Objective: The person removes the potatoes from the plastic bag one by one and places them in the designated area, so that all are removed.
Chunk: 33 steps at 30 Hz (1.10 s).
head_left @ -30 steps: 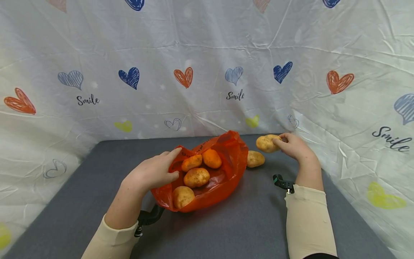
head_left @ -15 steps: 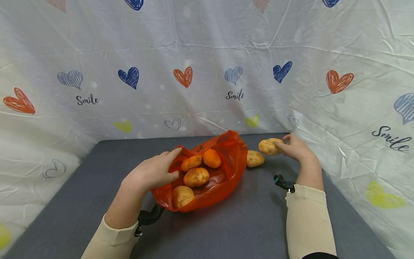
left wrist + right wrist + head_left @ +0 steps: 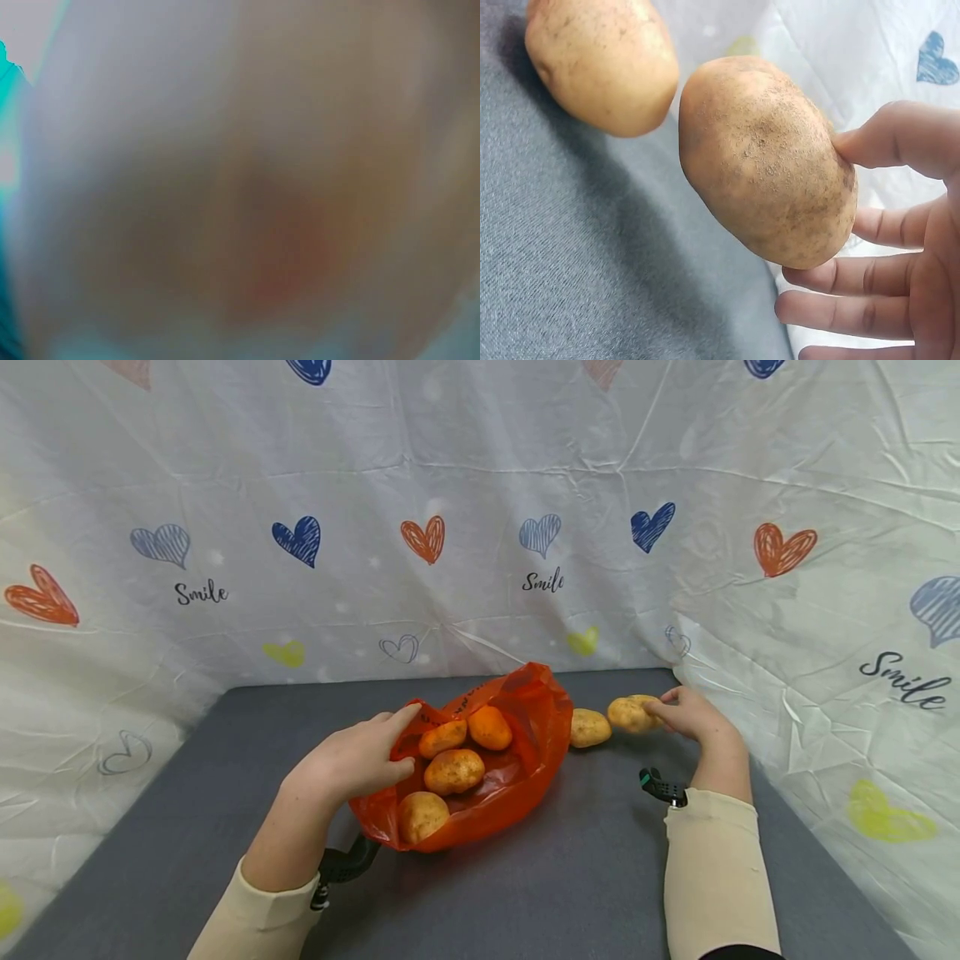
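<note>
My right hand (image 3: 693, 714) pinches the end of a yellow-brown potato (image 3: 761, 161) between thumb and fingers, over the right side of the table. Just left of it lies another potato (image 3: 589, 728), beside a red plastic bag (image 3: 536, 785). The bag stands with its mouth open toward me. Inside are several potatoes (image 3: 454, 772), the rear ones tinted orange by the film. My left hand (image 3: 356, 756) rests at the bag's left rim, with index finger and thumb straight and spread apart; its other fingers are hidden. The left wrist view is too blurred for detail.
A dark grey cloth covers the table (image 3: 570, 877). Behind and to the right hangs a white curtain (image 3: 480, 618) printed with hearts, coming down to the table's edge. Black wrist cameras (image 3: 663, 787) jut out from both sleeves.
My right hand has moved slightly right and down with the potato, closer to the table and level with the lying potato. My left hand and the bag have stayed put.
</note>
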Tool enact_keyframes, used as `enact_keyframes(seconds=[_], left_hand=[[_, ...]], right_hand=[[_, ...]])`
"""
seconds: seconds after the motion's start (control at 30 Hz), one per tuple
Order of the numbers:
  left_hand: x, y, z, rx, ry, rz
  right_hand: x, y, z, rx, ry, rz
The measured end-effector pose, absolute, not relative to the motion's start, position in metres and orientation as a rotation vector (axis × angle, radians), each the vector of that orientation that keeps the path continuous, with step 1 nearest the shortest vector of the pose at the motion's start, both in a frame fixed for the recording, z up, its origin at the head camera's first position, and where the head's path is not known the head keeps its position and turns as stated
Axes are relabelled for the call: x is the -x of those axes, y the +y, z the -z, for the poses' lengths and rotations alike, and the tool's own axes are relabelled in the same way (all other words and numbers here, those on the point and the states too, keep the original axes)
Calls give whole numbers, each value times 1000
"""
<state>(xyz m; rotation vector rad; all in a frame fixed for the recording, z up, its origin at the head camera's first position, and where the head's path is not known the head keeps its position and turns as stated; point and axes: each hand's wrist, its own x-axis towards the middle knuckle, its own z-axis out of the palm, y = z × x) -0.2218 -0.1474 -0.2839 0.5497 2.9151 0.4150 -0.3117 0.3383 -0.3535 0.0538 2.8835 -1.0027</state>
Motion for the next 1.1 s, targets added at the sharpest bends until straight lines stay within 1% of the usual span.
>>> enact_keyframes(seconds=[0.43, 0.8, 1.1], left_hand=[[222, -147, 284, -563, 2921, -403], [223, -147, 285, -574, 2921, -399], [223, -146, 286, -578, 2927, -387]], right_hand=[[314, 347, 367, -126, 2800, 1031], [326, 354, 387, -179, 2733, 1056], [326, 353, 388, -169, 2728, 1070]])
